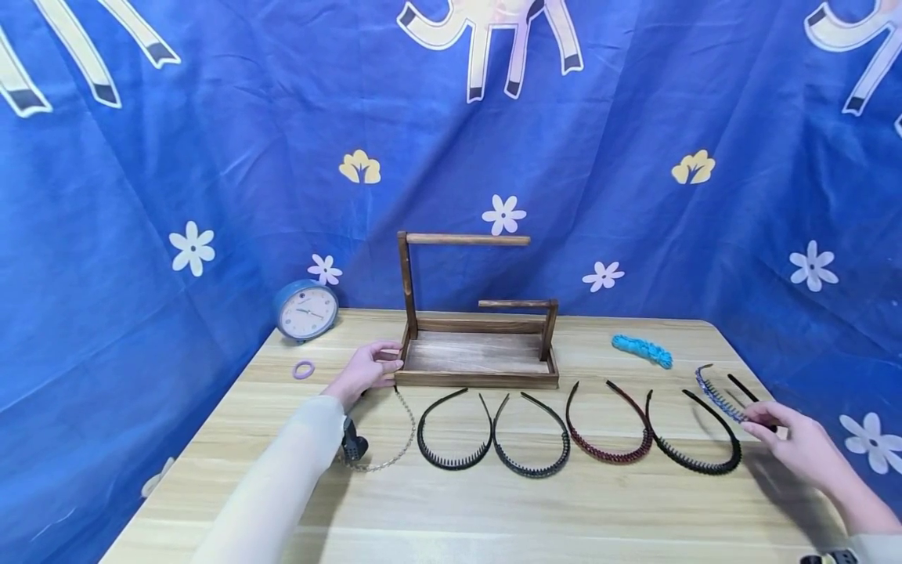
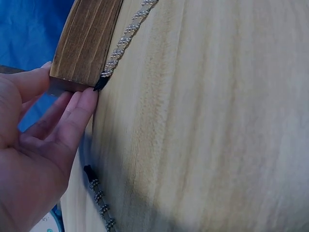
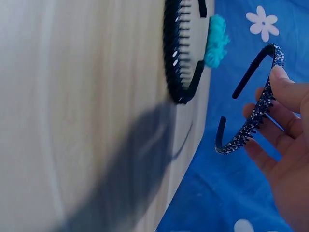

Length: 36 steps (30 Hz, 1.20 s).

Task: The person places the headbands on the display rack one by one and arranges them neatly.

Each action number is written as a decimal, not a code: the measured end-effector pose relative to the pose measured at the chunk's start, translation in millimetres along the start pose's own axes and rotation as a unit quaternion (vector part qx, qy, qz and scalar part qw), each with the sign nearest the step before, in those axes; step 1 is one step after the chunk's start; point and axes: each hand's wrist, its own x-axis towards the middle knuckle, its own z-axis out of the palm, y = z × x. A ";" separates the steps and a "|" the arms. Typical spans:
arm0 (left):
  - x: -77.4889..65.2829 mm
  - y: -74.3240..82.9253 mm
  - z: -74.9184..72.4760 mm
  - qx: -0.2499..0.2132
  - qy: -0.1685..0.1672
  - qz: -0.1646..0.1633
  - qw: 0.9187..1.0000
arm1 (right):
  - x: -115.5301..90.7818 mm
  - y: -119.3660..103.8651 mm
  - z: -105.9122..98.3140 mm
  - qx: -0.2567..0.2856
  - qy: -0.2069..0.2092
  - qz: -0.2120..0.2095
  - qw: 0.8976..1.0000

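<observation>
My right hand pinches a dark blue glittery headband between thumb and fingers, lifted above the table's right edge. Its toothed inner side faces the fingers in the right wrist view. At the tray's front left corner, my left hand grips the brown wooden stand, thumb on one side and fingertips on the other. The stand has a shallow tray and two horizontal bars, the left one taller. Right by the left fingertips lies one end of a beaded headband, partly hidden under the wrist in the head view.
Two black headbands, a dark red one and another black one lie in a row. Farther back are a turquoise fluffy band, a purple ring and a blue clock. Blue cloth hangs behind the table.
</observation>
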 end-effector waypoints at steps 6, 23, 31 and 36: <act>2.0 -1.3 1.0 0.002 0.005 -0.001 1.000 | 8.8 -17.3 6.8 0.011 0.008 -0.025 1.000; -2.3 -0.4 2.1 0.009 0.010 0.001 1.000 | 36.7 -55.1 30.6 0.046 0.010 -0.043 0.998; -3.9 -2.4 1.2 0.001 0.011 0.002 1.000 | 53.9 -76.1 38.6 0.058 -0.011 -0.038 0.998; -4.2 -3.5 1.9 -0.002 0.013 0.005 1.000 | 62.8 -85.9 43.9 0.068 -0.018 -0.044 0.997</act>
